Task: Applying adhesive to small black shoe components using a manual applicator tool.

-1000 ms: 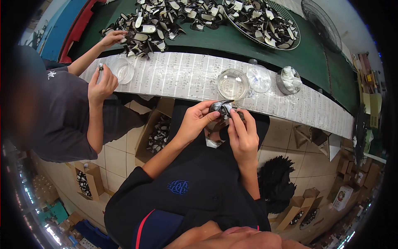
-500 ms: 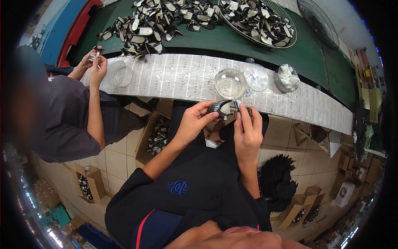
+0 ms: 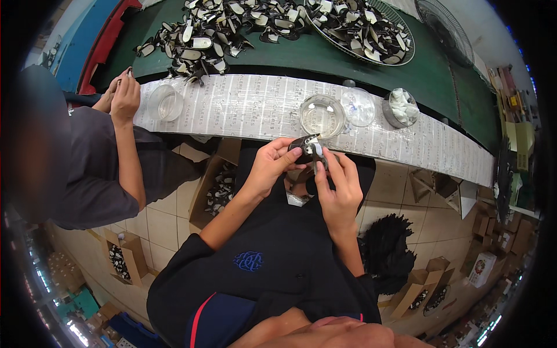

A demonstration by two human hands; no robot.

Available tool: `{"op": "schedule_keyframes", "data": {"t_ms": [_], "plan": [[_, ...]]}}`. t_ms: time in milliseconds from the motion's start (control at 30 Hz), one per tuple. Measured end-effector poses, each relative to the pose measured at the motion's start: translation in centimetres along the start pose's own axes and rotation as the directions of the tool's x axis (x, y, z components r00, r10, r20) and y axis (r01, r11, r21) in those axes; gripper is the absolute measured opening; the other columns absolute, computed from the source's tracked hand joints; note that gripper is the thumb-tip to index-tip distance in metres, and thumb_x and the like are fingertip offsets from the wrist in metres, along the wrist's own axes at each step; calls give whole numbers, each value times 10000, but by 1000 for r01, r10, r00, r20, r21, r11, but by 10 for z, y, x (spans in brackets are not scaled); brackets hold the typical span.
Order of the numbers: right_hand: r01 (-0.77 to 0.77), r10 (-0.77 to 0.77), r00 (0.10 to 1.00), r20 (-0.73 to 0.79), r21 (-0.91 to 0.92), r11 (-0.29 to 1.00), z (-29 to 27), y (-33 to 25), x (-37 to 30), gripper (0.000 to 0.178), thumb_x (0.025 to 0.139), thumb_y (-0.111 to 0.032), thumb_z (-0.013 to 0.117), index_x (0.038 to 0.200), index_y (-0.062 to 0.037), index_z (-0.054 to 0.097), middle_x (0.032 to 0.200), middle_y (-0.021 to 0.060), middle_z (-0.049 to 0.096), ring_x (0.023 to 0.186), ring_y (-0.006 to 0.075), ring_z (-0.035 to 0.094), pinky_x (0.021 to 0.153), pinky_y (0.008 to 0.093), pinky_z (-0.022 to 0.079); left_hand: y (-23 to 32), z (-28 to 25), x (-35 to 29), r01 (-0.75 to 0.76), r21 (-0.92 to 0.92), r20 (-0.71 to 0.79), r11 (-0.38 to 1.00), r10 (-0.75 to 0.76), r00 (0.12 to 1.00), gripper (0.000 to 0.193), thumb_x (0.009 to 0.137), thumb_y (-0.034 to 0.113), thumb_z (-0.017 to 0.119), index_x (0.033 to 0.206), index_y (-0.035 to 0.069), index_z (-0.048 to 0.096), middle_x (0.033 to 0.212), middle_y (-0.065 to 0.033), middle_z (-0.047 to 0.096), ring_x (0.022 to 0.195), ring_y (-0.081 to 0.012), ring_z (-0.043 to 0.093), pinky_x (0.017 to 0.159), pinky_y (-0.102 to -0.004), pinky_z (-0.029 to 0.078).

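Observation:
My left hand (image 3: 268, 168) is closed on a glossy black curved piece (image 3: 299, 148) that looks like a shoe part, thumb on the near side. My right hand (image 3: 339, 184) pinches a small dark strip with a pale patch (image 3: 318, 150) between thumb and fingers. The strip is up against the black piece, and the fingers partly hide where they meet. Both hands are just off the near edge of the paper-covered ledge (image 3: 249, 107). Right behind them stands a clear round bowl (image 3: 302, 120), with a clear flat disc (image 3: 358, 108) beside it.
A cup (image 3: 400, 119) of white wads stands to the right. Black-and-white pieces (image 3: 203, 43) lie heaped on the green table (image 3: 272, 59); more fill a wire basket (image 3: 364, 58). At left, another person's hands (image 3: 123, 95) work near a second clear bowl (image 3: 165, 104). A carton (image 3: 200, 211) holds more pieces.
My right hand has moved left, bringing the strip from beside the black piece up against it. The black piece has turned in my left hand. The other person's hands have shifted left.

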State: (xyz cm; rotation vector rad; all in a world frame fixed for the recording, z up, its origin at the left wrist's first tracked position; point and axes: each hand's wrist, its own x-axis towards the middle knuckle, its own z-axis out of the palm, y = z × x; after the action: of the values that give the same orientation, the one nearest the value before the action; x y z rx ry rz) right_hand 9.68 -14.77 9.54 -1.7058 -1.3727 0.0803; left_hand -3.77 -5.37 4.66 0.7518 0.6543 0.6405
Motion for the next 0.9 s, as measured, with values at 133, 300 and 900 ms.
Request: {"op": "schedule_keyframes", "data": {"t_ms": [133,300,900], "plan": [[-10,10,1000,22,8,1000,3,0,-2,307,828,-46,706,1131,-24,661,1047,152,582,733,225,651,603,313,528,0,0,1,-7,7,-7,1000,7,1000,290,951,136,594,1176,-39,539,1051,-95,670,907,-128,656,803,-254,557],[-18,19,1000,25,-19,1000,1,0,-1,298,829,-46,703,1124,-23,661,1041,150,582,731,225,651,603,315,530,1,-1,2,-1,10,-3,1000,1,1000,297,943,148,610,1165,-37,541,1046,-92,669,908,-123,653,797,-258,555],[-80,68,995,-67,-192,978,-12,20,-1,253,837,-30,688,1090,-18,673,1042,152,592,721,223,645,619,319,532,0,7,4,30,17,10,999,-30,999,281,946,130,601,1155,-49,544,1039,-111,675,896,-139,662,788,-265,574]]}}
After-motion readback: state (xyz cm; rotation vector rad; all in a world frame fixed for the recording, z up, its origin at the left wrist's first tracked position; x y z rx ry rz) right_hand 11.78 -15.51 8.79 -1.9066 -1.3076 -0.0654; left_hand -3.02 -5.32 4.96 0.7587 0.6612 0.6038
